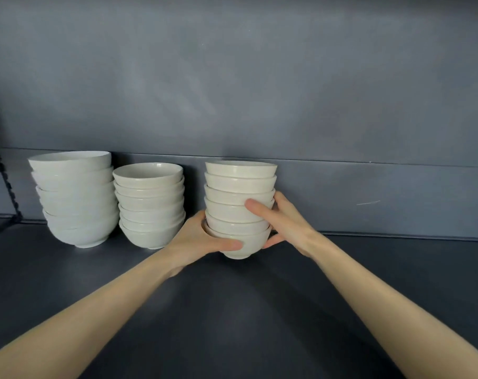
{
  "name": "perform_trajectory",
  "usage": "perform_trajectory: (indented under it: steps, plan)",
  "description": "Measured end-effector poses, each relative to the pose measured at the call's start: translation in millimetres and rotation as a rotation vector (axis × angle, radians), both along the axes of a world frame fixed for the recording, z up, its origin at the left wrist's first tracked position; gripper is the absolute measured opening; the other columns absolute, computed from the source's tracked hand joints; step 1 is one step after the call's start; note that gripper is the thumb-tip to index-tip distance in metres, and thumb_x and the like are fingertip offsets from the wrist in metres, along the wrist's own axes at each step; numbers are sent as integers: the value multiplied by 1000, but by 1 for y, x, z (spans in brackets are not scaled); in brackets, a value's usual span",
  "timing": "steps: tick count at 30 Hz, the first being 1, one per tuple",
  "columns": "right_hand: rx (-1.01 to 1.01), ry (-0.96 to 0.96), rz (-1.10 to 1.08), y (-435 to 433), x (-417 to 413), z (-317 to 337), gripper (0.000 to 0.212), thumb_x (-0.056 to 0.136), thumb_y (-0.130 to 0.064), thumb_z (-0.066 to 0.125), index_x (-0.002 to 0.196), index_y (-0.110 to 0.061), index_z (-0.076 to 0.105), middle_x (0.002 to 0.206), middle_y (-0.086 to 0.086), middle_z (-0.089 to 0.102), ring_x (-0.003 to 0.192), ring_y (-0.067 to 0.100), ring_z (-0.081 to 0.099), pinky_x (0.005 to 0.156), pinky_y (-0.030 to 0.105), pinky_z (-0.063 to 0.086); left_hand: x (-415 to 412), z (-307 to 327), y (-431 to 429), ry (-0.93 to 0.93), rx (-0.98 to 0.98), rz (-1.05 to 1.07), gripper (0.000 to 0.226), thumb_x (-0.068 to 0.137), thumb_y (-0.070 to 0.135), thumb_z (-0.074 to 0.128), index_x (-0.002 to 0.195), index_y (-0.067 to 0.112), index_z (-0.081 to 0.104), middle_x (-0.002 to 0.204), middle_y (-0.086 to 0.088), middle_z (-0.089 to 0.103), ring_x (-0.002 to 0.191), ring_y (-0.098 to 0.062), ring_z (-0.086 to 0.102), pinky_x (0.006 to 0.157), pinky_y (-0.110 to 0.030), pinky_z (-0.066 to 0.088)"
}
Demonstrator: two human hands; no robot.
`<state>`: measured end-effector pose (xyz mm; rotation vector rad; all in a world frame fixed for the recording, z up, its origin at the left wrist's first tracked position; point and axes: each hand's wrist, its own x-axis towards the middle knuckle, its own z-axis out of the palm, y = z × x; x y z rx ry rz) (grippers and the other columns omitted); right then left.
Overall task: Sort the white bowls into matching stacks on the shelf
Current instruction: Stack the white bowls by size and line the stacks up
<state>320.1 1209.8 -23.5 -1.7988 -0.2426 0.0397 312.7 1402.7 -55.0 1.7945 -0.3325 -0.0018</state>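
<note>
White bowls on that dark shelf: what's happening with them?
A person grips the right-hand stack of small white ceramic bowls with both hands: the left hand cups its bottom bowl, the right hand clasps its middle. Whether it rests on the dark grey shelf or hangs just above it is unclear. To its left stand two more stacks, untouched: a middle stack of similar white bowls and, far left, a stack of wider white bowls.

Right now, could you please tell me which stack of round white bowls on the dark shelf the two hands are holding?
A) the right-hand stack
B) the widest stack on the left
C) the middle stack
A: the left hand and right hand both grip the right-hand stack of white bowls.
</note>
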Motion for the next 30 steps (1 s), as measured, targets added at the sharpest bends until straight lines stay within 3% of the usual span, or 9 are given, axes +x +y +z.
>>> perform_trajectory:
  steps: [9, 12, 18, 22, 27, 30]
  plan:
    - [0, -1, -57, 23, 11, -11, 66, 81, -41, 69, 135, -20, 38, 123, -3, 58, 109, 19, 60, 65, 42, 61, 22, -18, 24, 41, -1, -32, 80, 60, 15, 90, 130, 23, 51, 117, 10, 68, 104, -2, 65, 84, -20, 53]
    - [2, -14, -58, 26, 13, -13, 67, 80, -40, 70, 136, -20, 38, 123, -4, 58, 110, 19, 60, 65, 41, 61, 26, -23, 28, 41, -1, -24, 81, 60, 16, 90, 131, 23, 50, 117, 11, 68, 104, 0, 64, 82, -17, 52]
    - [8, -30, -63, 28, 11, -15, 70, 78, -44, 70, 137, -23, 38, 124, -8, 57, 112, 16, 59, 71, 46, 60, 25, -24, 29, 29, -14, -56, 80, 66, 17, 86, 134, 27, 45, 120, 16, 64, 104, 6, 61, 75, -7, 50]
    - [49, -28, -43, 27, 7, -21, 83, 67, -47, 73, 139, -27, 36, 127, -11, 56, 114, 13, 58, 79, 47, 59, 24, -30, 29, -5, -46, -65, 79, 67, 10, 84, 132, 31, 44, 119, 17, 63, 105, 7, 60, 78, -10, 50]
    - [71, -54, -27, 30, 9, -25, 76, 76, -39, 72, 141, -28, 34, 129, -11, 54, 114, 9, 56, 81, 42, 58, 25, -36, 30, -58, -73, 3, 79, 66, 14, 86, 133, 29, 48, 120, 16, 64, 111, 1, 59, 86, -16, 51]
    - [70, -38, 6, 29, 12, -25, 84, 70, -45, 72, 143, -30, 32, 134, -8, 51, 119, 12, 54, 84, 43, 57, 25, -38, 28, -90, -67, 64, 77, 64, 16, 87, 132, 25, 50, 119, 15, 64, 108, 2, 59, 86, -16, 50]
